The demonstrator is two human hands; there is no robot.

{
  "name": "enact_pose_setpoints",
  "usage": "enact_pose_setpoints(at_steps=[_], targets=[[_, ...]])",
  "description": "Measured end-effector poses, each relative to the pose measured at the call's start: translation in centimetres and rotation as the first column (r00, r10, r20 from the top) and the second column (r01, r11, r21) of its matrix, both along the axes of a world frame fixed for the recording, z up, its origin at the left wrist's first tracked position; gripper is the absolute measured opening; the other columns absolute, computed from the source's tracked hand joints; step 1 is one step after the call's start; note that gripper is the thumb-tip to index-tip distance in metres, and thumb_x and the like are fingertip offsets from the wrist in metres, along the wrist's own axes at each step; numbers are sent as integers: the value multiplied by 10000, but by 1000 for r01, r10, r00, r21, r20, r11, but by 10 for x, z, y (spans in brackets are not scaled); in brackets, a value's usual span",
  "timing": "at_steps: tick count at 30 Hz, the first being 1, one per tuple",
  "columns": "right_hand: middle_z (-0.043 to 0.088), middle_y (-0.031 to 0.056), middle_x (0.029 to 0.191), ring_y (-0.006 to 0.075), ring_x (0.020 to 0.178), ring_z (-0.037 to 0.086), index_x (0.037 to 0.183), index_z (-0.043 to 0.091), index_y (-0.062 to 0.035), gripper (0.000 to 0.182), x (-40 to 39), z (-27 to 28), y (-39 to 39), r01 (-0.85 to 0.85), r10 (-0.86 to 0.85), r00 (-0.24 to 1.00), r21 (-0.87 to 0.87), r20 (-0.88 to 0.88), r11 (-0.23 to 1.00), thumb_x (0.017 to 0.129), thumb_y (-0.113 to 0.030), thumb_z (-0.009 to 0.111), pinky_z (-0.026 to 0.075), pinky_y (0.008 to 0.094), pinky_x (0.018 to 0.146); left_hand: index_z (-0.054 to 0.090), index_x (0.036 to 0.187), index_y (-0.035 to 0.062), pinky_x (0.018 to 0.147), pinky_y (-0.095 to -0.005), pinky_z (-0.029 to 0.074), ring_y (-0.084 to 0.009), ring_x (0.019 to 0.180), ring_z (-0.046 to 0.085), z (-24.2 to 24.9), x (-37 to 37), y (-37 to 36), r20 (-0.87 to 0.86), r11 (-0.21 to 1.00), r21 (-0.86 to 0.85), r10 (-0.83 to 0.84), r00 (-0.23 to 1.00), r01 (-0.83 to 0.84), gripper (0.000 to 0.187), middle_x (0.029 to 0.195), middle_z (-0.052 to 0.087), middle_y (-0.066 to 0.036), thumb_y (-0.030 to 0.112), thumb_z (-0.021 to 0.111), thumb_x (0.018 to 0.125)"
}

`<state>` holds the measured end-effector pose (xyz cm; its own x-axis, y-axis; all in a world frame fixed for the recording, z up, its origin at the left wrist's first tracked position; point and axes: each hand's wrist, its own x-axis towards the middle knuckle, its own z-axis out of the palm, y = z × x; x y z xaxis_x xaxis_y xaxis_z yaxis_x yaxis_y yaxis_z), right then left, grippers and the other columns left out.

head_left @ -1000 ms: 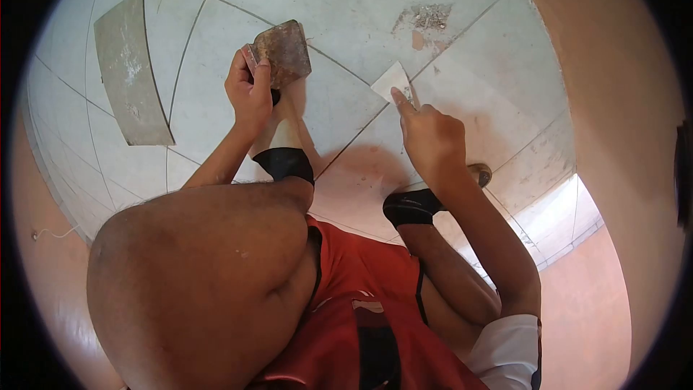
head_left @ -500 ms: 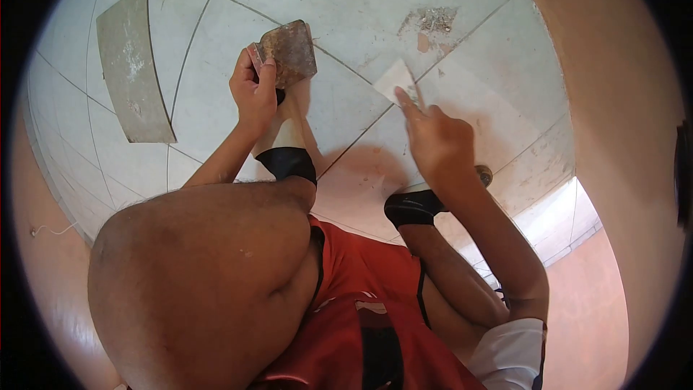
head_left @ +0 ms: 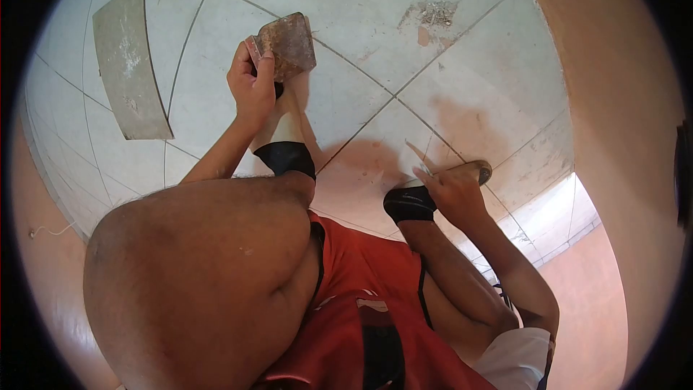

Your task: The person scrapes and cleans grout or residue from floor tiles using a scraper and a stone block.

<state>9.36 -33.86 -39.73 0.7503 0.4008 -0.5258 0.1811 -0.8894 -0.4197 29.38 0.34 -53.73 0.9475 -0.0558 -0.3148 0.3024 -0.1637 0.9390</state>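
Observation:
My left hand point(head_left: 253, 90) is closed on a brown, worn, rusty-looking square container point(head_left: 290, 45), thumb over its near edge. It is held above the tiled floor, over my left shoe. What it contains, if anything, cannot be seen. Beside my right shoe point(head_left: 473, 170), my right hand point(head_left: 458, 191) grips a flat, pale scraper point(head_left: 419, 155), now seen nearly edge-on. Most of the scraper is hidden by the fingers.
A patch of grey crumbs point(head_left: 437, 13) lies on the floor tiles point(head_left: 346, 115) ahead to the right. A curved grey board point(head_left: 133, 65) rests at the left. A brown wall point(head_left: 599, 65) borders the right side.
My right hand has drawn back toward my right shoe, turning the scraper from flat-on to nearly edge-on. My left hand and the container have risen very slightly in view.

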Motion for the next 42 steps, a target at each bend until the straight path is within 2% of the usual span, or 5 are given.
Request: enact_pose_setpoints(at_steps=[11,14,20,28,42], targets=[[612,106,757,249,663,642,1276,632,-137,469,-2,-4,35,201,-200,979,44,-35,979,812,-82,606,503,389,547,551,903,34,659,-209,379,-39,741,434,10,5,-13,79,998,28,54,995,-56,50,808,511,40,70,545,939],[621,116,764,249,670,644,1272,635,-140,455,-4,-3,27,87,-97,990,-91,-106,992,822,-82,594,507,387,556,571,1051,1,741,-206,415,-50,831,482,4,2,-5,56,1000,26,-6,998,4,120,929,552,14,50,518,956],[635,127,791,249,605,634,1249,644,-129,415,2,-20,44,-49,47,999,-107,-20,993,841,-95,579,512,373,533,556,909,25,649,-214,383,-39,732,431,10,5,-14,103,997,54,52,993,-58,56,794,508,45,74,551,935],[680,155,980,298,671,672,1278,606,-112,453,11,-22,57,-41,-3,963,-158,-270,987,827,-88,573,526,415,559,561,906,18,650,-215,393,-42,733,445,8,4,-15,113,997,48,60,992,-66,67,793,526,35,79,550,933],[654,162,865,294,698,686,1321,541,-35,525,6,-2,64,-21,-21,927,-107,-375,994,808,-123,604,529,405,557,566,924,17,655,-210,388,-42,736,439,6,2,-11,80,997,53,52,995,-56,64,802,527,37,78,550,935]])
